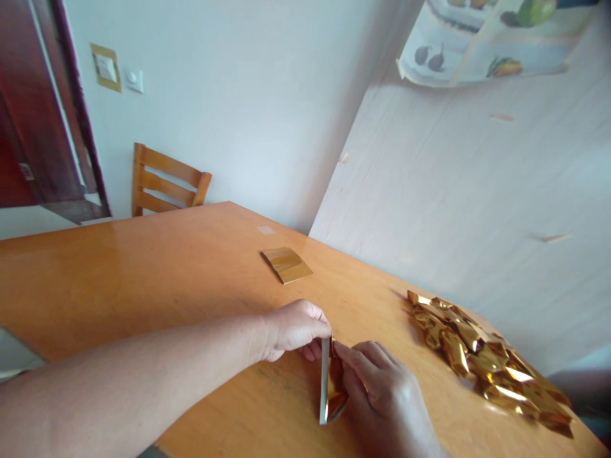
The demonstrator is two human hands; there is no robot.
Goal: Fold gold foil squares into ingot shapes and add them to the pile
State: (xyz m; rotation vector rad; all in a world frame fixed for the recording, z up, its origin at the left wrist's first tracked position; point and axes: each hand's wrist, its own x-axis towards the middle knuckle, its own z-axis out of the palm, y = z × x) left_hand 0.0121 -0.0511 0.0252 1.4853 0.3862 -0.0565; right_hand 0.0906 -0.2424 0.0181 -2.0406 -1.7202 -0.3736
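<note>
I see left hand (298, 326) and right hand (389, 388) pinching one gold foil piece (337, 381) over the surface (143, 280), upper end finger-hidden. Beyond: one gold square (287, 264). Right: foil heap (491, 362), overlapping, uncountable.

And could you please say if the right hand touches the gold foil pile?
Apart: the head view shows tabletop between the right hand and the pile.

Table (133, 280): 1 no., wood, orange-brn., slight sheen, faint scuffs nr. front. On it:
– Gold foil sq. (286, 264): flat, approx. mid-table, twd. far end; single or stacked, can't tell.
– Pale patch (265, 229): sm., approx. rect., just beyond sq., nr. edge.
– Gold foil pcs. (494, 369): shiny, creased, 1 heap, overlapping, qty. unclear, along R edge.
</note>
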